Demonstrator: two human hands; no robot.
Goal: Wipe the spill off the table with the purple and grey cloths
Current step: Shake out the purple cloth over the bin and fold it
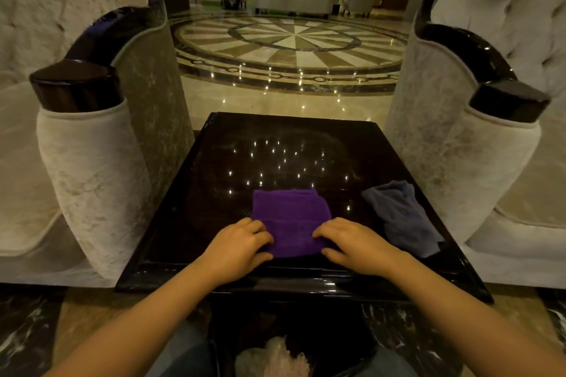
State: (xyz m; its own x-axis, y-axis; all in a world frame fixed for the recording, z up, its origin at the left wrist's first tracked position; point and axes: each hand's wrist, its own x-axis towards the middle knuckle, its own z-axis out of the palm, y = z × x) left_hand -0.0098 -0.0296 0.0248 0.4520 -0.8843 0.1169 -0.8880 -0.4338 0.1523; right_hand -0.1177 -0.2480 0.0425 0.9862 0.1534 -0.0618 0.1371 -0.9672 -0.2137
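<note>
A folded purple cloth (291, 217) lies flat near the front of the glossy black table (214, 168). My left hand (239, 243) grips its near left corner, fingers curled over the edge. My right hand (352, 243) grips its near right corner the same way. A crumpled grey cloth (401, 214) lies by the table's right edge, apart from both hands. The tabletop shows small light reflections; I cannot make out a spill on it.
Two pale upholstered armchairs with black wooden arms flank the table, one at the left (88, 144) and one at the right (477, 144). A patterned marble floor (291, 43) stretches beyond. A whitish crumpled thing (275, 358) lies below the table's front edge.
</note>
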